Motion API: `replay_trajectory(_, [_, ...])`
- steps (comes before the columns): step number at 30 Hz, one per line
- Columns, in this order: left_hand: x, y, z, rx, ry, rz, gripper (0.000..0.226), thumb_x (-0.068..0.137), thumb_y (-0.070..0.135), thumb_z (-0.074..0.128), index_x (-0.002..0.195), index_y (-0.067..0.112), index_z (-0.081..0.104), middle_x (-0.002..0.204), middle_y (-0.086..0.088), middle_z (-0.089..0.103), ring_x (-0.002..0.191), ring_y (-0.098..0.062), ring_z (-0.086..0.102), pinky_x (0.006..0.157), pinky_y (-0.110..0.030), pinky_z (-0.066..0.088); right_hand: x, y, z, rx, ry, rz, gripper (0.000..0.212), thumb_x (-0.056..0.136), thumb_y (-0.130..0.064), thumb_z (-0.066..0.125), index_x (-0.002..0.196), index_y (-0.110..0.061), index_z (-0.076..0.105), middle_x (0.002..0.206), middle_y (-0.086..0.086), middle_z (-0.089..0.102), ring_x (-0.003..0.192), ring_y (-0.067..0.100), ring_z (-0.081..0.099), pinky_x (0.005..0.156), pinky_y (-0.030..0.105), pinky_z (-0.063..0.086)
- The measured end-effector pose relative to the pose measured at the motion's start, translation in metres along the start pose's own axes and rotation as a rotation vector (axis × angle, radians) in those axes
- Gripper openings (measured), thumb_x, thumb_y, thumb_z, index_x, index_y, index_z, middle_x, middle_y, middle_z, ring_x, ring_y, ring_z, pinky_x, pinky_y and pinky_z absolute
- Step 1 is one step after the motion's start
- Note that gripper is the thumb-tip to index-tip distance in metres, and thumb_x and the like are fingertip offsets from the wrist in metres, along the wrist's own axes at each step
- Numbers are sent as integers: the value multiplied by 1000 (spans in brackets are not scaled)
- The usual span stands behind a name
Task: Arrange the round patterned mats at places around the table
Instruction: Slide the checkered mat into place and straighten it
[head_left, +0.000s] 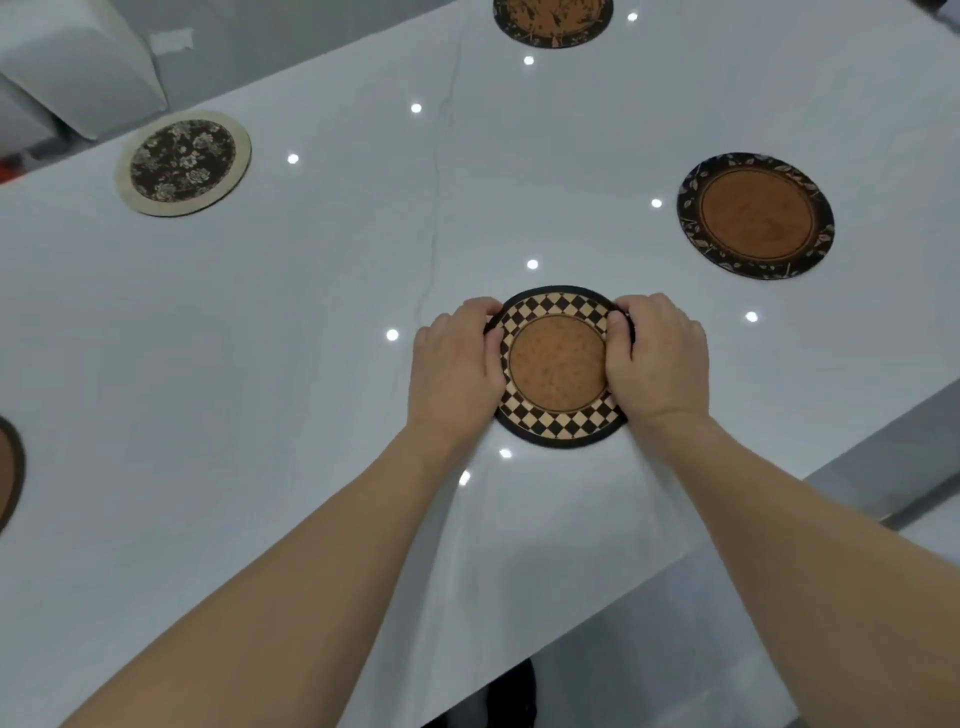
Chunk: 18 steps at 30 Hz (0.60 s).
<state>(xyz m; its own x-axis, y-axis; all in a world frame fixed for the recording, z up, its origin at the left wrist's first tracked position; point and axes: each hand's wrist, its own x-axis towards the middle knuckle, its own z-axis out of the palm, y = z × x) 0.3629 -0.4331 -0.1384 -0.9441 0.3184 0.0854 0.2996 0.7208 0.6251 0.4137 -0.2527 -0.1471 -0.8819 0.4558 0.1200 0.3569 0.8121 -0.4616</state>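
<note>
A round mat with a black-and-tan checkered rim and a brown centre (558, 364) lies on the white table (311, 312) near its front edge. My left hand (457, 358) grips the mat's left rim, fingers curled over the edge. My right hand (657, 353) grips its right rim the same way. A floral black mat with a cream border (184, 162) lies at the far left. A leaf-bordered brown mat (756, 215) lies to the right. Another dark-rimmed mat (553, 21) is cut off at the top edge, and a sliver of one more mat (8, 473) shows at the left edge.
The glossy tabletop reflects several small ceiling lights. A white chair back (72, 62) stands beyond the far-left corner. The table's right edge runs diagonally past my right forearm, with grey floor (675, 649) below it.
</note>
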Motion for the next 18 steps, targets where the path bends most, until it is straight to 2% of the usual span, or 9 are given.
replay_trajectory(4, [-17,-24,-27,-77,54,-47,25,95,15,45,116,15,58,97,-3,68,91,-20,58,79,-31,44,-22,-40,14,108,-1,46,29,98,-20,37,102,-10,64,98,10,63,86,28,58,81,39,43])
replay_trajectory(13, [-68,-130,-121,136,106,-83,23,94,24,51,113,20,64,90,-4,71,88,-26,57,74,-30,38,-69,-153,60,234,-153,-76,32,99,-24,36,104,-13,66,97,7,63,86,24,59,84,42,47])
replay_trajectory(18, [-90,-171,-156,161,160,-149,22,93,25,53,110,20,66,80,0,67,87,-27,55,75,-31,38,-91,-193,84,178,-182,-145,30,98,-28,38,106,-21,65,99,-1,68,92,21,61,86,38,38])
